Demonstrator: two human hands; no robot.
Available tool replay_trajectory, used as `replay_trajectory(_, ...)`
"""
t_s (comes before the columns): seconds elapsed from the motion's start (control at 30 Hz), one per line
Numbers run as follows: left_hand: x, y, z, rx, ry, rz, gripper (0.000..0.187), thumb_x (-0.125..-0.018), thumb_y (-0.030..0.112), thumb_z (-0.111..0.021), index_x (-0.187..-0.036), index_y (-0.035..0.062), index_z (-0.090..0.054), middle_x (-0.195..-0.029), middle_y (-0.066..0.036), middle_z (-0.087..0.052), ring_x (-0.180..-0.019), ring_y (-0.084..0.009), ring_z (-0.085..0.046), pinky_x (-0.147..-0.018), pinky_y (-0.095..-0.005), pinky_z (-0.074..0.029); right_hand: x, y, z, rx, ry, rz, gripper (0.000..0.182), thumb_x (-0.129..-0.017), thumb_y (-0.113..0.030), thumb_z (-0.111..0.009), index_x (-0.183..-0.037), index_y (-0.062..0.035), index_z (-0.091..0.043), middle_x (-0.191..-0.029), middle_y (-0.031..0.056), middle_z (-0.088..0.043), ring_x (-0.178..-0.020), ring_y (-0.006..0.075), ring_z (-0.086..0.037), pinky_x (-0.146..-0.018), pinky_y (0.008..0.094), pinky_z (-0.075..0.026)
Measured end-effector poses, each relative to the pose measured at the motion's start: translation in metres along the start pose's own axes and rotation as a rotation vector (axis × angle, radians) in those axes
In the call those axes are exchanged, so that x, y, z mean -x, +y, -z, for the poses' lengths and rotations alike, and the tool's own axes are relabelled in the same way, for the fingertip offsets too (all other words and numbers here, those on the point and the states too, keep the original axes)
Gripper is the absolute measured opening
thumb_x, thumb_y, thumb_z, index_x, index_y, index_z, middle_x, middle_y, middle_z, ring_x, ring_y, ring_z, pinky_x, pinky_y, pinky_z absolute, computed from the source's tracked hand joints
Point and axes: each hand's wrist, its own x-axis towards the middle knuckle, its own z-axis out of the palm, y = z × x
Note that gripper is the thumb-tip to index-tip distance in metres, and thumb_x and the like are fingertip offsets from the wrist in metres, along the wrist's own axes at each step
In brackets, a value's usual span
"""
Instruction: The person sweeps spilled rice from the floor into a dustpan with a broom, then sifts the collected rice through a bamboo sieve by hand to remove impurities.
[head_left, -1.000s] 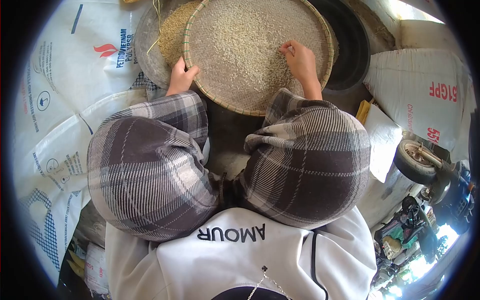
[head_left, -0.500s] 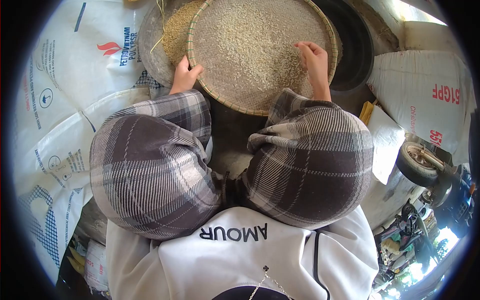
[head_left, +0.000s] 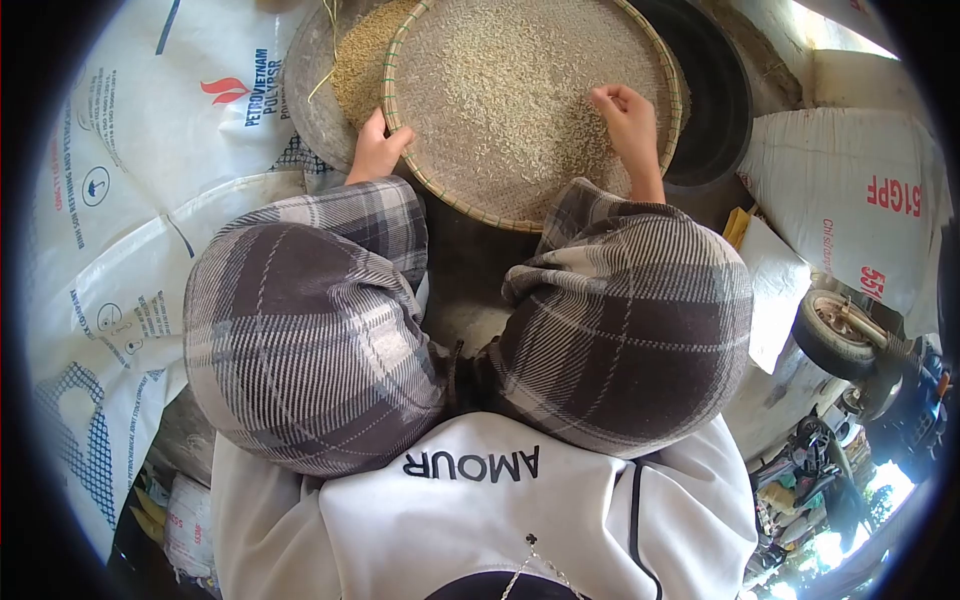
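Observation:
A round woven winnowing basket (head_left: 450, 196) with a bound rim holds pale rice grains (head_left: 520, 85) spread across its surface. On the basket's left rim, my left hand (head_left: 378, 148) is closed, with the thumb over the edge and the fingers outside it. My right hand (head_left: 630, 128) hovers over the right part of the basket, above the grains. Its fingertips are pinched together; whatever lies between them is too small to make out.
Behind the basket sit a basin (head_left: 318, 110) of golden unhusked grain (head_left: 365, 65) and a black tub (head_left: 722, 100). White printed sacking (head_left: 150, 150) covers the left; a full white sack (head_left: 840, 190) stands at right. A wheel (head_left: 838, 330) is below that sack.
The whole view has shifted slightly, so the basket appears a little further right. My left hand stays on the rim, and my right hand keeps its pinch over the grains.

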Motion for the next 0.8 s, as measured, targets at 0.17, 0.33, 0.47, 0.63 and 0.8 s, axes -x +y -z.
replay_trajectory(0.17, 0.003, 0.005, -0.001, 0.024, -0.030, -0.004, 0.025, -0.076, 0.008, -0.058, -0.099, -0.0013, -0.056, -0.079, -0.002, -0.057, -0.069, -0.0108, -0.051, -0.065, -0.0268, -0.043, 0.024, 0.004, 0.008, -1.541, -0.295, -0.137, 0.022, -0.090, -0.012, -0.049, -0.069, -0.0091, -0.040, -0.060, -0.0058, -0.032, -0.050, 0.0053, -0.026, -0.044, 0.0217, -0.022)
replay_trajectory(0.33, 0.002, 0.003, -0.001, 0.022, -0.026, -0.010, 0.025, -0.076, 0.008, -0.058, -0.099, -0.0012, -0.056, -0.079, -0.002, -0.057, -0.069, -0.0106, -0.051, -0.064, -0.0266, -0.042, 0.031, -0.002, -0.002, -1.524, -0.231, -0.285, 0.020, -0.091, -0.012, -0.048, -0.072, -0.0052, -0.046, -0.059, -0.0069, -0.033, -0.048, 0.0030, -0.027, -0.043, 0.0207, -0.020)
replay_trajectory(0.47, 0.002, 0.005, 0.000, 0.010, -0.026, -0.001, 0.023, -0.076, 0.008, -0.059, -0.097, -0.0008, -0.056, -0.077, -0.002, -0.056, -0.068, -0.0103, -0.050, -0.063, -0.0263, -0.042, 0.027, -0.008, -0.004, -0.805, -0.038, -0.313, 0.022, -0.087, -0.016, -0.059, -0.092, 0.0037, -0.067, -0.052, -0.0094, -0.038, -0.043, 0.0021, -0.031, -0.042, 0.0245, -0.025)
replay_trajectory(0.63, 0.001, 0.001, 0.000, 0.000, -0.011, -0.014, 0.024, -0.075, 0.009, -0.059, -0.097, -0.0006, -0.056, -0.075, -0.002, -0.056, -0.067, -0.0105, -0.050, -0.063, -0.0263, -0.042, 0.025, -0.015, -0.016, -0.188, 0.174, -0.240, 0.021, -0.084, -0.019, -0.063, -0.092, -0.0024, -0.073, -0.055, -0.0025, -0.054, -0.046, 0.0071, -0.043, -0.047, 0.0278, -0.034)
replay_trajectory(0.8, 0.001, 0.001, -0.001, -0.004, -0.009, -0.019, 0.025, -0.075, 0.009, -0.059, -0.097, -0.0010, -0.056, -0.075, -0.002, -0.056, -0.067, -0.0112, -0.050, -0.063, -0.0270, -0.042, 0.025, -0.021, -0.019, -0.067, 0.209, -0.191, 0.021, -0.081, -0.020, -0.067, -0.090, -0.0021, -0.073, -0.054, 0.0020, -0.054, -0.050, 0.0099, -0.047, -0.050, 0.0304, -0.039)
